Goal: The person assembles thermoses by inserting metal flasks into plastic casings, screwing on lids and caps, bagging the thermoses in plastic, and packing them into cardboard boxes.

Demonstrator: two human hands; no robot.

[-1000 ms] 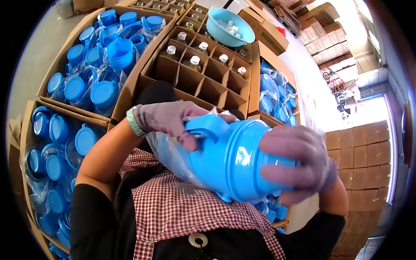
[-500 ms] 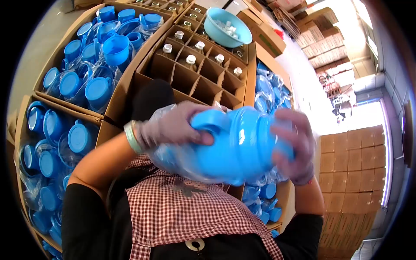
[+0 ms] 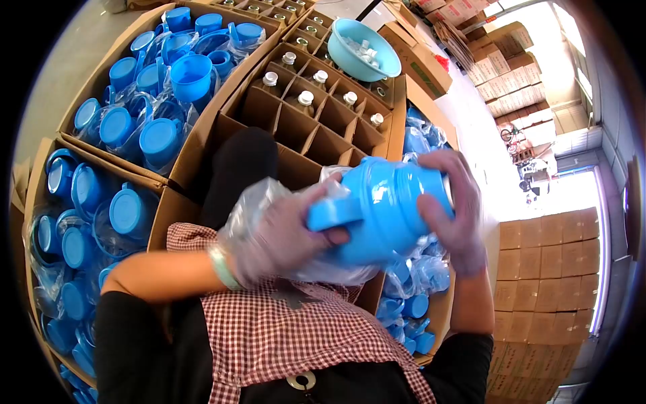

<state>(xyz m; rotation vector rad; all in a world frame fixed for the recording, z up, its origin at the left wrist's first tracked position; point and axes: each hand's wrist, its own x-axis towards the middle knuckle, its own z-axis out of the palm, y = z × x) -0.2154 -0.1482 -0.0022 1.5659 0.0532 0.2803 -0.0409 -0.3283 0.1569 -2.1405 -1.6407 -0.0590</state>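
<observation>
A large blue plastic jug [image 3: 387, 209] lies tilted in front of my chest, its top end toward the right. My left hand [image 3: 282, 232], in a grey-purple glove, is wrapped round it near its handle [image 3: 334, 213], with clear plastic wrap [image 3: 252, 205] bunched about the hand. My right hand [image 3: 461, 212], gloved too, grips the jug's top end, thumb on the near side and fingers over the far side. A pale rim shows between thumb and fingers. Beyond the jug stands a divided carton [image 3: 293, 158] with several white-capped bottles [image 3: 305, 99].
Cartons of blue jugs and lids stand at the left [image 3: 161, 138] and right [image 3: 416, 306]. A light-blue basin [image 3: 346, 30] with small white pieces rests on the far bottle carton. Stacked brown boxes [image 3: 548, 269] stand along the right side.
The jug has tilted, with its top end now higher. My right hand has turned from lying over the top end to gripping it, and my left hand has moved lower along the jug's wrapped side.
</observation>
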